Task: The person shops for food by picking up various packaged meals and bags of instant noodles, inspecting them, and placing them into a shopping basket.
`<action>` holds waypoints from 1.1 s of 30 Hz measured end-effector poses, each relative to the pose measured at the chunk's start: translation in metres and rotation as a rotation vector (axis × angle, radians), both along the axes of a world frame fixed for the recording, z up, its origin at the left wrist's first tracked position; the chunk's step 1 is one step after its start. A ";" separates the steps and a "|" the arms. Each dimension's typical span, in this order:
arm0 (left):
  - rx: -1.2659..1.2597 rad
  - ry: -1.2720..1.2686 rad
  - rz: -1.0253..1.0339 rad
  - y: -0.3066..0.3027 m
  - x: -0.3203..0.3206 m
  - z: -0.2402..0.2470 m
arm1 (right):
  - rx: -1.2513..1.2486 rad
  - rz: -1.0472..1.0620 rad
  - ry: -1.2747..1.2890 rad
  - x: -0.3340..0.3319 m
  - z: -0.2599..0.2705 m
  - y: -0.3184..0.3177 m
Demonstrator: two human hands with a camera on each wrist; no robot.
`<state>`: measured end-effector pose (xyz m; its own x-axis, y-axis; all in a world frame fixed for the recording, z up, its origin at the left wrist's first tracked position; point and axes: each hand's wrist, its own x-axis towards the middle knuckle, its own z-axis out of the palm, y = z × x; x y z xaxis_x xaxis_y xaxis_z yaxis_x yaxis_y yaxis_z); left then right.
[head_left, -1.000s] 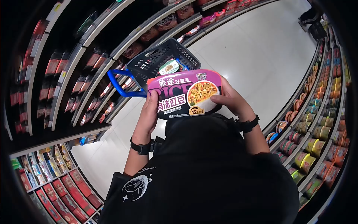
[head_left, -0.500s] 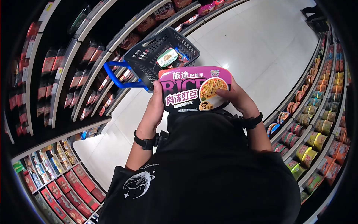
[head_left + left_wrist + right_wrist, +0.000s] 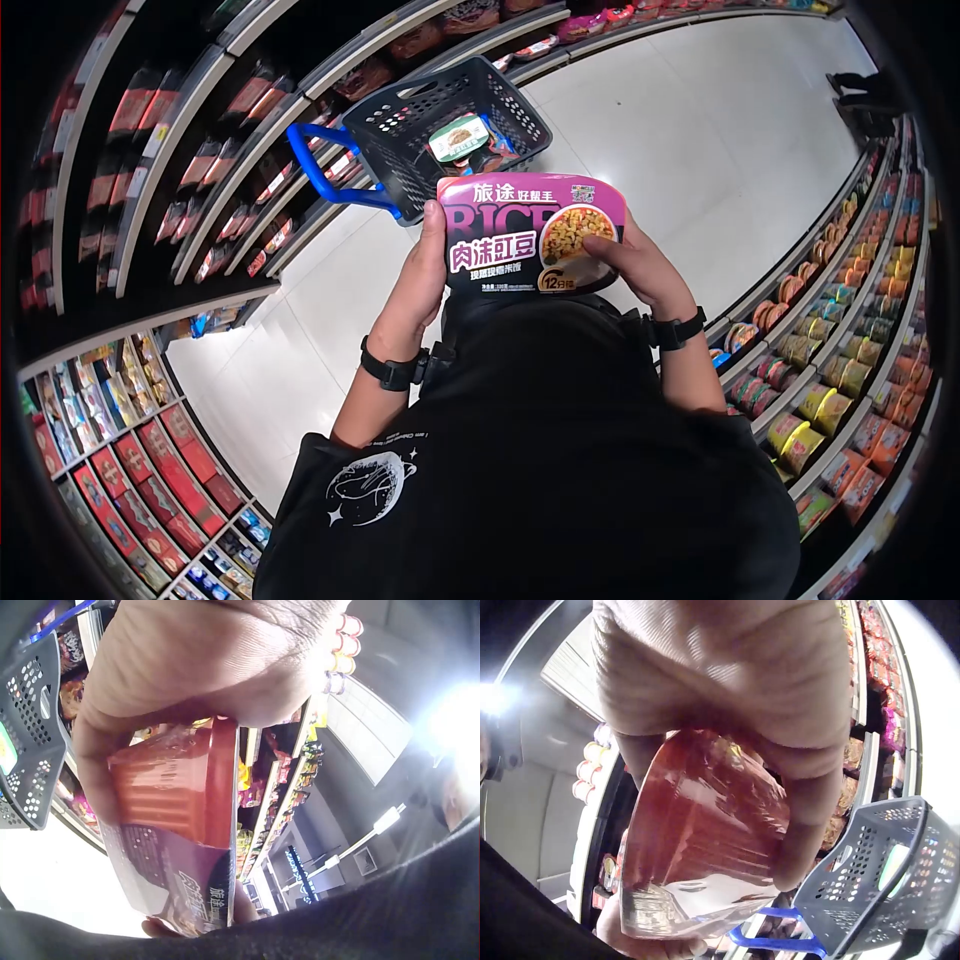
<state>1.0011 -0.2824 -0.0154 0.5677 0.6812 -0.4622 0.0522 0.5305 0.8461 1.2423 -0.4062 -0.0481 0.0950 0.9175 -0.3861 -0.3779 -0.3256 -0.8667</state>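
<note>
Both hands hold a boxed instant rice meal (image 3: 490, 215) in front of the body, its printed face turned up to the head view. It has a purple and black sleeve with a picture of a bowl of food. My left hand (image 3: 425, 262) grips the left edge, thumb up along the side. At the opposite edge my right hand (image 3: 650, 268) grips it, with the thumb lying over the food picture. The left wrist view shows the ribbed red tub (image 3: 169, 784) under clear wrap, fingers curled around it. Fingers beneath the box are hidden in the head view.
Beyond the box stands a dark grey perforated shopping basket (image 3: 378, 150) with a blue handle (image 3: 325, 185); a green and white pack (image 3: 460, 138) lies in it. Stocked shelves (image 3: 215, 160) line the left, tubs (image 3: 822, 410) the right. A person's legs (image 3: 865, 95) show far right.
The box has shifted right and slightly up in the head view, still between both hands. The basket now appears higher, with more of its inside showing. The grip is much the same.
</note>
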 end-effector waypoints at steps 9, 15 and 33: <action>0.006 -0.024 0.052 -0.003 -0.001 0.002 | 0.009 0.066 -0.038 0.003 0.014 0.002; 0.027 0.022 0.058 -0.003 0.002 0.003 | -0.036 0.070 -0.002 0.006 0.016 0.004; -0.008 -0.015 0.064 0.005 0.023 0.006 | 0.004 0.082 0.066 0.018 0.020 -0.001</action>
<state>1.0236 -0.2777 -0.0093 0.5305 0.7123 -0.4596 0.0051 0.5395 0.8420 1.2607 -0.4070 -0.0278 -0.0062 0.9229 -0.3850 -0.4062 -0.3541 -0.8424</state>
